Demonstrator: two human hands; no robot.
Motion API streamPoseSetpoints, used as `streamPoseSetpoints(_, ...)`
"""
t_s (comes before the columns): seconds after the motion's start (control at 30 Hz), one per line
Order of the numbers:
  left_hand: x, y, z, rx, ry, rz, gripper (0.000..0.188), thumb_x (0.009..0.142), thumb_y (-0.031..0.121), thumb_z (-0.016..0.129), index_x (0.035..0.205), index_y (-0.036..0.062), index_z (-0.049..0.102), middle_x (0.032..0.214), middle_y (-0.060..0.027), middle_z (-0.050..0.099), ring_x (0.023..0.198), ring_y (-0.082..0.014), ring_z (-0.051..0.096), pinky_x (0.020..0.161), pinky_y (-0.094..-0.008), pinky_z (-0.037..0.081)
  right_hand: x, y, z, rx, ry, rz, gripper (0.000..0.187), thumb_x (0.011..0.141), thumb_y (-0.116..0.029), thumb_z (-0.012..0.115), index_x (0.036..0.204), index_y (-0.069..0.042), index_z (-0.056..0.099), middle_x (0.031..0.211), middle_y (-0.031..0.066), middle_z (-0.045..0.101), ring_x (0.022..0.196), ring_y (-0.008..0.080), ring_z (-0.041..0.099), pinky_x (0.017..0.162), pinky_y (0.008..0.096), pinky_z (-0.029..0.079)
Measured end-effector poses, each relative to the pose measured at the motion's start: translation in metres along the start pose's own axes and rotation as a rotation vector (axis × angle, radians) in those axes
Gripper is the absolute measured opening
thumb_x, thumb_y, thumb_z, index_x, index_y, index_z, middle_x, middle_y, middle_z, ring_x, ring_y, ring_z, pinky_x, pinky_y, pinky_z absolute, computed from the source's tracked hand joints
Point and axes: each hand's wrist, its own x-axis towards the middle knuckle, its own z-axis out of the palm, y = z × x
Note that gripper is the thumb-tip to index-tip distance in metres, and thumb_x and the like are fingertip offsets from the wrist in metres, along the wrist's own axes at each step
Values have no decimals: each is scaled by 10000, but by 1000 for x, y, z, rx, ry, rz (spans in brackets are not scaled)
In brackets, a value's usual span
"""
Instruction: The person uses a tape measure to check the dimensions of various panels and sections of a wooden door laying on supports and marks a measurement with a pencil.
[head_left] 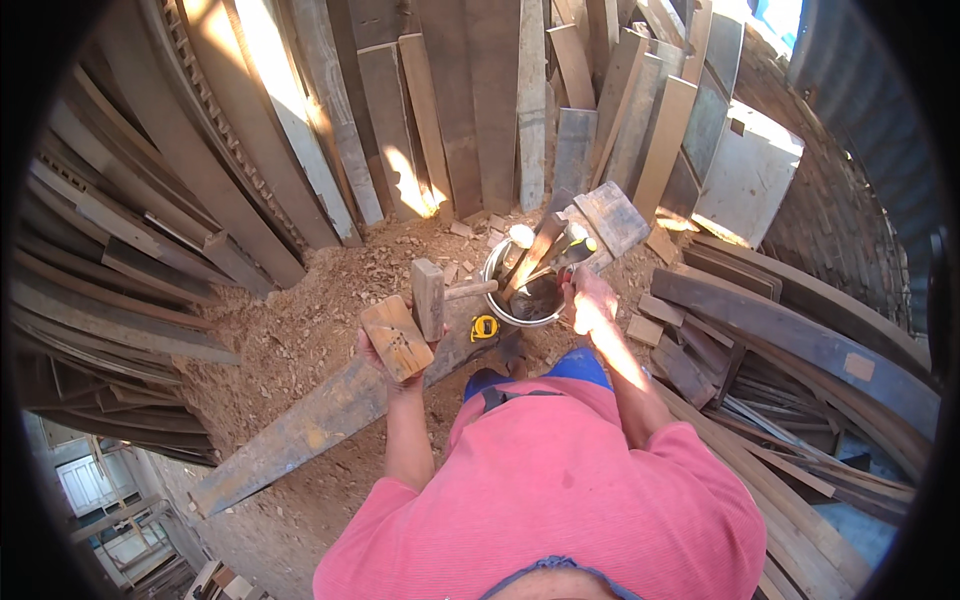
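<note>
My left hand (404, 370) is wrapped round a small orange-brown wooden block with dark marks on its face (397, 338). Right beside the block is a wooden mallet (429, 298), its handle pointing to the right toward a white bucket (490, 272). Hand tools stand in the bucket, among them a wooden-handled one (533, 258) and one with a yellow and black handle (577, 248). At the bucket's right rim my right hand (592, 303) has its fingers closed by something reddish, mostly hidden. A yellow tape measure (484, 327) lies on the long plank (300, 435).
Boards (480, 110) lean upright along the far side and curve round to the left. Stacked planks (790, 310) and offcuts lie at the right. Wood chips (270, 350) cover the ground. A grey-white panel (750, 170) leans at the far right.
</note>
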Motion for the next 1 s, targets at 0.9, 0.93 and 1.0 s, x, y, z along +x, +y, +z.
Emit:
streamPoseSetpoints(0.9, -20, 18, -15, -32, 14, 46, 866, 839, 687, 660, 1456, 98, 510, 1455, -144, 539, 1354, -465, 503, 1065, -738, 416, 85, -96, -117, 183, -208, -360, 133, 936, -101, 659, 894, -5, 740, 672, 132, 683, 632, 245, 666, 632, 398, 518)
streamPoseSetpoints(0.93, -18, 17, -15, -35, 14, 53, 868, 838, 692, 657, 1455, 99, 512, 1455, -143, 540, 1355, -456, 506, 1063, -739, 416, 78, -93, -116, 190, -130, -441, 120, 931, -97, 671, 895, -8, 742, 679, 131, 682, 634, 236, 665, 628, 393, 517)
streamPoseSetpoints(1.0, -17, 16, -15, -42, 14, 68, 872, 837, 701, 650, 1455, 101, 516, 1456, -142, 542, 1356, -440, 512, 1061, -741, 416, 70, -80, -110, 201, 28, -602, 95, 922, -90, 694, 896, -13, 744, 693, 129, 681, 637, 219, 663, 620, 382, 515)
